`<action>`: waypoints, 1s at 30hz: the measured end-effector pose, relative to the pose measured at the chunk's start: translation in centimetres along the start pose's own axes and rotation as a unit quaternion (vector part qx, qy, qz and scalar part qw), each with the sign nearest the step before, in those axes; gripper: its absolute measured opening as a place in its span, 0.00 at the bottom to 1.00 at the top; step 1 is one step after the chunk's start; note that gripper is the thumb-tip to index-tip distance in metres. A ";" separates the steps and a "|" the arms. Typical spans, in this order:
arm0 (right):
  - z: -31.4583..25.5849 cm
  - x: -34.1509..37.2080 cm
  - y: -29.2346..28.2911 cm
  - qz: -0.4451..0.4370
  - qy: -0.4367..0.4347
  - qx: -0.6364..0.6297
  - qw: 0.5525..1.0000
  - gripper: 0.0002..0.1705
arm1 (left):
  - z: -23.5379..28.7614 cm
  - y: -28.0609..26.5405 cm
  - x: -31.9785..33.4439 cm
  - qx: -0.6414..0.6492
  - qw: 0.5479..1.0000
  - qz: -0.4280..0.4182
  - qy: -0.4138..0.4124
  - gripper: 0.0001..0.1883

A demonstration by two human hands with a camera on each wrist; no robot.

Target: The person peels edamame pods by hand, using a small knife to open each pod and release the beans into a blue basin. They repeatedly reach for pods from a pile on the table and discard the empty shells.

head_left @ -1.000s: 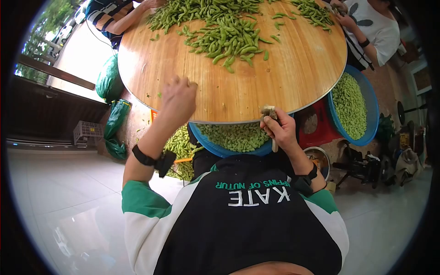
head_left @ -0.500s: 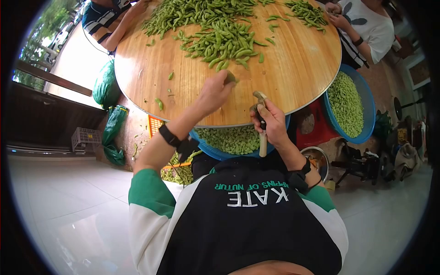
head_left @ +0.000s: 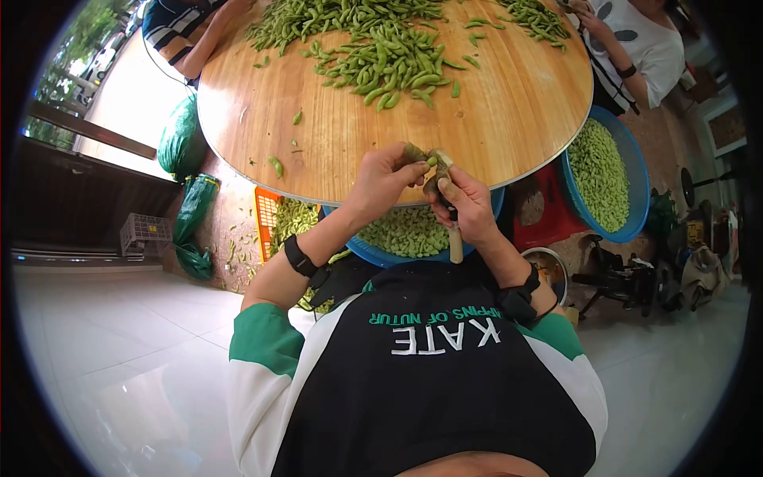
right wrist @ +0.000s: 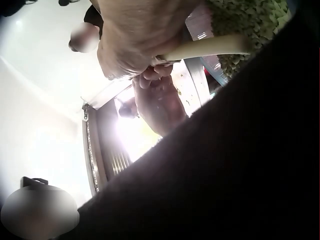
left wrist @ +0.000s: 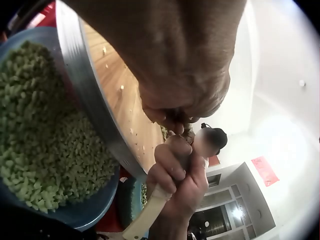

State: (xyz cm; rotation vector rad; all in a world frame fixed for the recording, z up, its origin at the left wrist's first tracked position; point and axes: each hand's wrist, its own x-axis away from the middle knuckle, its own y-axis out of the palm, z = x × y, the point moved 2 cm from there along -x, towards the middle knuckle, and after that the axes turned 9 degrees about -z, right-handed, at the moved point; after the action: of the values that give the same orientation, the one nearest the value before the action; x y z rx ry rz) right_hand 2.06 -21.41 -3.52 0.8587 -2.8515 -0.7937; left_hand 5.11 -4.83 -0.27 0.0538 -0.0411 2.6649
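Note:
Above the table's near edge, my left hand (head_left: 383,181) pinches a green pod (head_left: 431,161) between thumb and fingers. My right hand (head_left: 469,208) touches or nearly meets it, its fingers curled round a tool whose pale handle (head_left: 455,245) points down toward my body. In the left wrist view the pale handle (left wrist: 148,216) sticks out below the right hand (left wrist: 177,175); the right wrist view shows the same handle (right wrist: 205,48). The tool's working end is too small to make out. A heap of pods (head_left: 381,67) lies beyond the hands.
A blue basin of shelled beans (head_left: 405,232) sits under the table edge, and another blue basin (head_left: 638,191) stands at the right. An orange crate (head_left: 265,225) is at the left. Two people sit across the round wooden table (head_left: 509,119). Loose pods (head_left: 276,166) lie near its left edge.
My left hand went from the table's left side toward the heap, then came back to meet my right hand. Loose pods appeared at the left. My right hand shifted slightly left.

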 end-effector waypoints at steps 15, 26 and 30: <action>0.4 0.7 -1.0 -0.044 -0.268 0.446 0.853 0.21 | -1.6 0.5 0.4 0.094 0.993 -0.052 -0.042 0.05; -0.1 2.4 -2.0 0.034 -0.002 0.135 0.990 0.17 | 3.7 -4.1 4.8 -0.601 0.780 -0.160 -0.066 0.07; -0.2 1.5 -1.5 0.017 0.002 0.137 0.990 0.17 | 3.5 -7.4 0.3 -0.581 0.812 0.028 0.042 0.09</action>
State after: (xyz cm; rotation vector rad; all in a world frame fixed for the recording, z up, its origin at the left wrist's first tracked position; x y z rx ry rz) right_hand 1.56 -23.36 -4.16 0.8320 -3.0085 -0.4002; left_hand 8.32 1.71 3.34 -0.4584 -1.6066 2.2320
